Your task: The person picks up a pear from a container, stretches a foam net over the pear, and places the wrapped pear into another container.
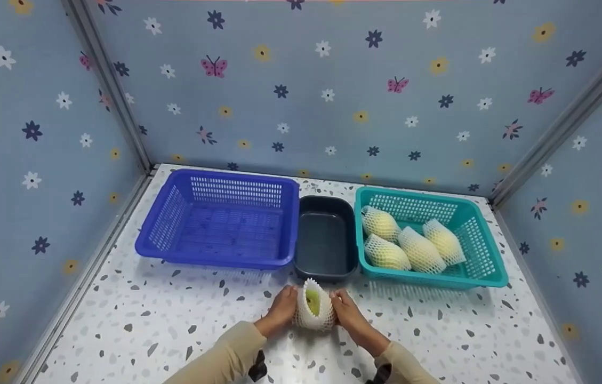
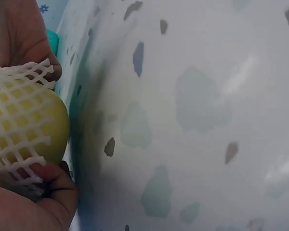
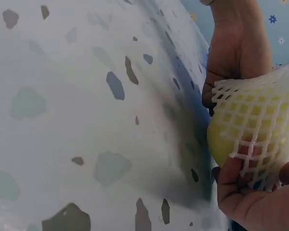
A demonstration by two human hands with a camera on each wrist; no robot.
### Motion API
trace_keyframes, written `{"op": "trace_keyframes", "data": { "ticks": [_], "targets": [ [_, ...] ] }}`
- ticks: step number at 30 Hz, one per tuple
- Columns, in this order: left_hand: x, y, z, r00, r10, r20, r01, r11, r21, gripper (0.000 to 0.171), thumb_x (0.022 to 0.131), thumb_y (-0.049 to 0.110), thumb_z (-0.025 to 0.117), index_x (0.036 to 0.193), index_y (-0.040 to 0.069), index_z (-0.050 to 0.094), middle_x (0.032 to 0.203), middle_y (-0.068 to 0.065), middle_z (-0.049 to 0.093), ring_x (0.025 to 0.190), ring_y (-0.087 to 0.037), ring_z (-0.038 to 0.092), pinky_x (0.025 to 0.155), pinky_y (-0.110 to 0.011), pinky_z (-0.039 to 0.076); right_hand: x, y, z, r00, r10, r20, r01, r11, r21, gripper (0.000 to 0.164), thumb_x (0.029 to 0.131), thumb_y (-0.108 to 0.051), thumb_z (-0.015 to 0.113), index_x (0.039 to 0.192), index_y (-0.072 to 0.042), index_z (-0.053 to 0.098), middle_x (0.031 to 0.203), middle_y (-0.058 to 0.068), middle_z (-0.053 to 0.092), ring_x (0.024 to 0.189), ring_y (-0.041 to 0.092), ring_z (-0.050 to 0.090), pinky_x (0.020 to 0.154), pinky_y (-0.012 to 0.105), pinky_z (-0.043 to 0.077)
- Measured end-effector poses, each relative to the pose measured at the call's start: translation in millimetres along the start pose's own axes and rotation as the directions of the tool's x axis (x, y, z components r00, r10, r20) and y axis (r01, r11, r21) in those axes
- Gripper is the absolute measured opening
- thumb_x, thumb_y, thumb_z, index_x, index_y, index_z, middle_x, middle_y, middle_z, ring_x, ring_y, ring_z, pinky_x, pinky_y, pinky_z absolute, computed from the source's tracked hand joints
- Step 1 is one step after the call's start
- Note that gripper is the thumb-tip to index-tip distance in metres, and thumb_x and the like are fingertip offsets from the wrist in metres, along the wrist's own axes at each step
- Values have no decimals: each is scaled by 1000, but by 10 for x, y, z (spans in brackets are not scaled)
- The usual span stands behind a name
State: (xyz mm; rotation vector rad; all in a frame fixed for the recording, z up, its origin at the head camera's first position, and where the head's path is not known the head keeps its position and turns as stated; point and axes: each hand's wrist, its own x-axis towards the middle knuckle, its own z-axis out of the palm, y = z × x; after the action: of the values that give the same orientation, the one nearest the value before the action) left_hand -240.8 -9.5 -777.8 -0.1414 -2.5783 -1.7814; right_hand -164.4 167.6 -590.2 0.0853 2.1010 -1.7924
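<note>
A round yellow-green fruit (image 2: 58, 127) sits inside a white foam net sleeve (image 1: 315, 318), in front of the dark tray. Its dark end shows through the sleeve's open top in the head view. On the left side, my left hand (image 1: 283, 306) pinches the sleeve's edge with curled fingers. My right hand (image 1: 348, 314) grips the opposite side of the net. In both wrist views, part of the fruit's smooth skin bulges bare past the net's edge. Fingertips of the right hand (image 3: 245, 192) show through the mesh in the right wrist view.
A blue-purple basket (image 1: 218, 261) stands at the left. Beside it is a dark grey tray (image 1: 326, 274). At the right, a teal basket (image 1: 484, 261) holds several net-wrapped fruits (image 1: 422, 250). Flower-patterned walls (image 1: 332, 122) enclose the speckled white table (image 1: 173, 320).
</note>
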Motion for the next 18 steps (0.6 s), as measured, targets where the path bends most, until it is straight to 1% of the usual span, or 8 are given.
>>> {"op": "trace_keyframes", "data": {
  "ticks": [3,7,9,11,12,14,16,18],
  "targets": [
    [-30,73,-33,999,27,-18,-28,999,-34,37,104,34,30,85,12,51,76,-2,51,73,-16,49,64,-32,41,-12,-37,0,1000,10,1,-10,998,66,25,105,-27,35,102,-3,42,89,3,47,73,14,47,64,27,43],
    [-93,298,-112,997,67,-33,-71,988,-137,37,105,33,29,91,10,54,82,-7,52,77,-19,50,66,-31,42,-3,-75,-8,1000,-16,-27,20,990,136,23,105,-23,34,101,-3,44,84,2,49,73,12,49,64,26,43],
    [-195,645,-212,1000,-13,-3,12,971,-240,37,104,33,30,97,7,56,89,-9,56,85,-20,53,76,-31,43,6,-90,-15,999,-27,-45,35,985,167,22,105,-23,35,100,-4,45,83,2,50,73,12,50,64,26,44],
    [-317,1059,-327,992,-110,67,127,921,-367,38,105,29,29,106,0,55,99,-12,57,95,-21,53,86,-32,43,13,-101,-24,997,-27,-72,40,981,189,21,105,-22,36,100,-4,46,83,2,51,74,11,51,64,26,44],
    [-412,1337,-421,981,-159,113,193,882,-430,39,105,26,29,110,-4,53,102,-13,57,99,-21,52,89,-33,42,15,-108,-29,996,-19,-82,35,979,200,21,105,-22,36,100,-5,46,84,2,51,75,12,51,65,26,44],
    [-518,1700,-530,945,-257,203,326,799,-506,38,105,20,27,116,-10,48,105,-16,55,100,-24,51,93,-38,41,19,-111,-42,996,-5,-88,25,973,231,21,105,-23,36,101,-5,47,85,2,52,76,11,51,66,26,44],
    [-542,1815,-555,933,-277,231,360,763,-537,37,105,17,25,118,-11,45,105,-14,55,100,-21,50,93,-37,41,19,-111,-52,996,10,-84,12,966,258,22,105,-23,35,102,-5,48,87,2,52,78,11,52,67,26,44],
    [-539,1831,-548,935,-281,215,353,768,-534,37,105,18,26,120,-11,45,106,-13,55,100,-21,50,93,-38,41,18,-106,-58,998,21,-63,-2,959,284,22,105,-23,34,102,-6,48,87,2,53,78,12,52,67,26,44]
  ]
}}
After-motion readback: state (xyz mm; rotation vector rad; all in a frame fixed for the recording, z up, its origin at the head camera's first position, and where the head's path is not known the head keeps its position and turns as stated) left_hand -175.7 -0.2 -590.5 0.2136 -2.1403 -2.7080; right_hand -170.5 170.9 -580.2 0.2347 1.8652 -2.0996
